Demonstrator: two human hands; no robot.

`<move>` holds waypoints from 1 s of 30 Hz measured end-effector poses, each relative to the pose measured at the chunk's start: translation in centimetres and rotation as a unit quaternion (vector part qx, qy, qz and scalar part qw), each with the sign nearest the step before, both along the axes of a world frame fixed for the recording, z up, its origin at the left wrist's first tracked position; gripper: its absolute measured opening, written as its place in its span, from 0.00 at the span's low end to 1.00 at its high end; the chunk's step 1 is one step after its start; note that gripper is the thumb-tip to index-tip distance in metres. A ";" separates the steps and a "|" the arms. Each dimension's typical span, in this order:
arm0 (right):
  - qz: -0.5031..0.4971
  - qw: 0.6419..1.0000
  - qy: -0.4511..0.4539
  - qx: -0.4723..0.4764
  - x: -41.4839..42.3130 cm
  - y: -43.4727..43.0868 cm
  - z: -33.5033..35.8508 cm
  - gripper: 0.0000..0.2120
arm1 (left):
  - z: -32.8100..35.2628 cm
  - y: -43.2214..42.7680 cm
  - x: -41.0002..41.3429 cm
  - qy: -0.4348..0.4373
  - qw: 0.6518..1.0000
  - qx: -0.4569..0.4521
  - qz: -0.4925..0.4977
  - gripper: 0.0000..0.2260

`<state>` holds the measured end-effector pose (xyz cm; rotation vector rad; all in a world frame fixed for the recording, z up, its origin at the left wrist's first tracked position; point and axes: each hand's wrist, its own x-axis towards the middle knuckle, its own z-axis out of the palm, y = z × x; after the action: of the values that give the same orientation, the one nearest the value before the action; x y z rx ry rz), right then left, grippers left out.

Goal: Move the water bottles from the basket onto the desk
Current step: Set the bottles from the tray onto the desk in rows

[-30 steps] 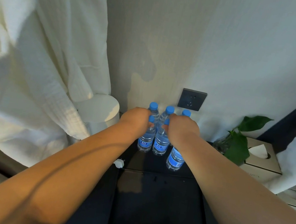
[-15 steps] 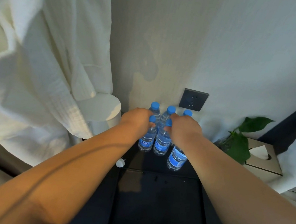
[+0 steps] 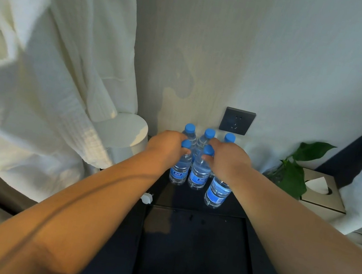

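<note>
Placing step: left hand (image 3: 166,145) and right hand (image 3: 228,159) each grip a clear blue-capped plastic water bottle (image 3: 179,169) upright on the dark worktop (image 3: 191,245); next, release

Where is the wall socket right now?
In the head view, the wall socket sits on the pale wall right of centre, just above the back water bottles, left of the plant.

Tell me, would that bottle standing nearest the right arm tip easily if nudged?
Probably somewhat: the nearest bottle is tall and narrow, so a push high up could topple it. It looks full, which should steady it. Once down, its round body would likely roll on the dark desk.
</note>
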<state>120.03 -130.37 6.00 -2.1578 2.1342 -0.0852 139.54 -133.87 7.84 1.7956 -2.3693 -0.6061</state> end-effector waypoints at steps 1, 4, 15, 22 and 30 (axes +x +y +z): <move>-0.007 1.000 -0.008 0.002 0.0 -0.1 0.0 0.21 | 0.0 0.0 0.0 -0.002 1.000 -0.003 -0.002 0.15; -0.023 1.000 -0.018 0.007 0.4 -0.4 -0.1 0.21 | 0.0 -0.2 0.0 -0.014 1.000 -0.007 -0.007 0.15; -0.045 0.998 -0.049 -0.009 0.6 -0.6 -1.4 0.23 | -0.7 -0.5 -0.1 -0.008 0.999 -0.040 -0.011 0.12; -0.042 0.998 -0.045 -0.013 0.5 -0.6 -1.8 0.23 | -1.2 -0.6 0.1 0.002 0.998 -0.061 -0.013 0.14; -0.036 0.998 -0.045 -0.010 0.3 -0.5 -1.4 0.24 | -1.2 -0.5 -0.2 -0.012 0.997 -0.071 -0.017 0.11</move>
<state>120.30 -130.86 4.60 -2.0466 2.1696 -0.2049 139.33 -134.38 6.67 1.7151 -2.3962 -0.4100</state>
